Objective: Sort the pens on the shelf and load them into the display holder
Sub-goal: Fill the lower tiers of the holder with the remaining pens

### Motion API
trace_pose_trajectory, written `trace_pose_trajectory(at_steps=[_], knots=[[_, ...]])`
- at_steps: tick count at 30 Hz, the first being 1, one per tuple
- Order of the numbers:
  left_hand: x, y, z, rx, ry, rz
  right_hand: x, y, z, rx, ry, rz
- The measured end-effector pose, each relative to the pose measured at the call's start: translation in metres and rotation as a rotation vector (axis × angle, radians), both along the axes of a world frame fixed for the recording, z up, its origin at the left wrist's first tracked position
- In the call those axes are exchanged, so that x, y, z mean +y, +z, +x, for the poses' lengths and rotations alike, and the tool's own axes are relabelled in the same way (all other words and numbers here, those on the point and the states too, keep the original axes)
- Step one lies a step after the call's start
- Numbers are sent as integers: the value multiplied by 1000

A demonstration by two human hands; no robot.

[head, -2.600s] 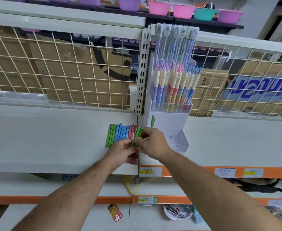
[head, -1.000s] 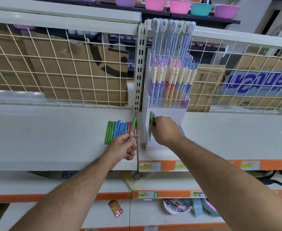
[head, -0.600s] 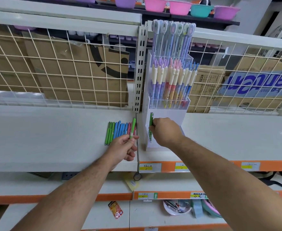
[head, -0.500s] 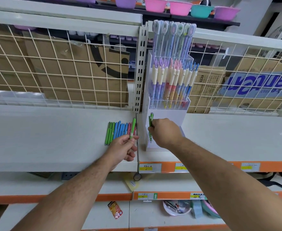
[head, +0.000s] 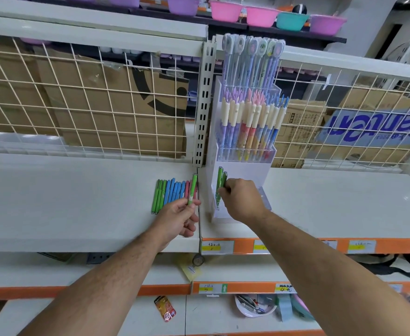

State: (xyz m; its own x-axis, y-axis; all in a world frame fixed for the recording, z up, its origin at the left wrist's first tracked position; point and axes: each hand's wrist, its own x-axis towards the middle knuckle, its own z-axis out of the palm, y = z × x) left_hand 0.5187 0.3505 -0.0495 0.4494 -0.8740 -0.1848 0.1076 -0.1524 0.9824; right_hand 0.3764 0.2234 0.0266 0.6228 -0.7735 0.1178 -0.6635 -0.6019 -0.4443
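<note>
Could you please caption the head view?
Right hand grips green pens in the display holder; left hand holds another green pen.

The shelf [head: 78, 202] is a smooth white board with a faint sheen that catches the ceiling light, and the pens [head: 172, 192] lying on it look like smooth plastic with a soft, nearly matt finish. The display holder [head: 242, 170] has clear glossy plastic pockets on a white matt body. Behind stand a cream coated metal wire grid [head: 101, 87], plain matt brown cardboard boxes [head: 116, 112] and shiny plastic basins [head: 225, 12].
</note>
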Motion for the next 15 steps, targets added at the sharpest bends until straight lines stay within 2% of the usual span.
trace_pose_trajectory(at_steps=[5, 15], knots=[[0, 0, 1, -6, -4, 2, 2, -3, 1, 82, 28, -114], [1, 1, 1, -8, -9, 9, -2, -4, 1, 4, -22, -19]])
